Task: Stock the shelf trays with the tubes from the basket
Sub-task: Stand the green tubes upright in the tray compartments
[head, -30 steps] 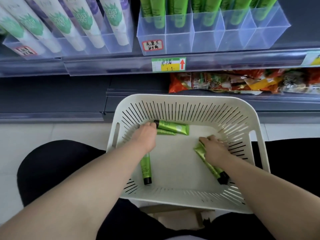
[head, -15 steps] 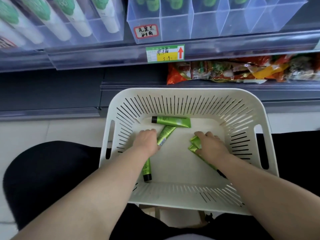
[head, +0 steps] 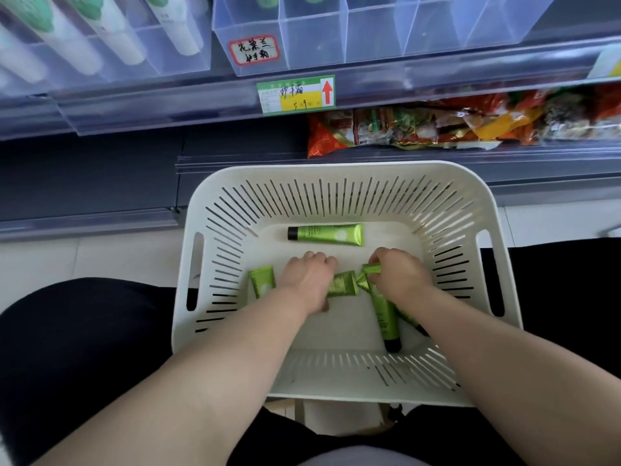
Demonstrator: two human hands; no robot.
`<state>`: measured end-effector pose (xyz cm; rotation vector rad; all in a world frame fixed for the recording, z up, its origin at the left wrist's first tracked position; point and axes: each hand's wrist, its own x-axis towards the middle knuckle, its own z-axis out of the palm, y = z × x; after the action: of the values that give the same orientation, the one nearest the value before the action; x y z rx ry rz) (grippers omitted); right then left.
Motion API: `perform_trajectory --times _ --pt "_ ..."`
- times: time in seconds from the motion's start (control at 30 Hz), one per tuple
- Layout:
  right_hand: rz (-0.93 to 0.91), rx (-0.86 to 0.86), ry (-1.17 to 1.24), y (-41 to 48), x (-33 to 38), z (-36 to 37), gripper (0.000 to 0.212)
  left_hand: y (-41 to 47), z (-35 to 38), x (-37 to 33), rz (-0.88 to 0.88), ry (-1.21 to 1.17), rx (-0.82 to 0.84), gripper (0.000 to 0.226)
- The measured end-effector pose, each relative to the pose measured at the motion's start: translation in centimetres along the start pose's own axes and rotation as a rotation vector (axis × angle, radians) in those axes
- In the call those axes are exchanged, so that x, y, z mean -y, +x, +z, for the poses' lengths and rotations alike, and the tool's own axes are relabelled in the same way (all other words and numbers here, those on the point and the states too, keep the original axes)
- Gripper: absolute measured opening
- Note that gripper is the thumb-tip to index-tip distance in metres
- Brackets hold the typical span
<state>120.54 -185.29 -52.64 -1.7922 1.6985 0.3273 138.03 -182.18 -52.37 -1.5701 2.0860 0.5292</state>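
Observation:
A cream slotted basket rests on my lap below the shelf. Green tubes with black caps lie in it. One tube lies crosswise at the back, untouched. My left hand curls around a tube in the middle. Another tube shows to the left of that wrist, partly hidden under my forearm. My right hand grips two tubes whose caps point toward me. Clear divided trays sit on the shelf above, with green tubes at their top edge.
A second clear tray at upper left holds white tubes with green prints. A price tag with a red arrow hangs on the shelf rail. Snack packets fill the lower shelf at right. Pale floor tiles show at left.
The view dipped and moved closer. My left hand slid right and closed round a tube. My right hand lifted the folded ends of its tubes. The two hands now nearly meet.

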Motion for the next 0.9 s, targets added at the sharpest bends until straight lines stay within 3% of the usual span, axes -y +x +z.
perform_trajectory --times 0.17,0.27,0.37,0.47,0.63,0.73,0.9 --pt "0.036 0.016 0.037 -0.4 0.2 -0.9 0.026 -0.5 0.9 -0.9 0.095 0.019 -0.075 0.044" --pt "0.005 0.014 0.071 -0.7 1.1 -1.7 0.026 -1.1 0.0 0.0 0.012 -0.234 -0.143 0.04" --pt "-0.071 -0.055 0.113 -1.3 2.2 -3.1 0.023 -2.0 -1.3 1.0 -0.119 -0.634 -0.199 0.014" --pt "-0.188 -0.132 0.158 -2.3 2.8 -4.6 0.018 -3.2 -2.6 1.9 -0.169 -0.85 -0.26 0.016" --pt "-0.323 -0.325 0.172 -5.1 3.7 -7.9 0.016 -5.7 -6.2 3.0 -0.16 -0.824 -0.504 0.01" --pt "-0.374 -0.443 0.171 -6.6 4.4 -10.6 0.018 -7.2 -9.5 3.3 -0.198 -0.876 -0.707 0.019" --pt "-0.447 -0.686 0.164 -9.8 5.7 -15.5 0.018 -9.8 -15.7 2.7 -0.11 -0.929 -0.953 0.011"
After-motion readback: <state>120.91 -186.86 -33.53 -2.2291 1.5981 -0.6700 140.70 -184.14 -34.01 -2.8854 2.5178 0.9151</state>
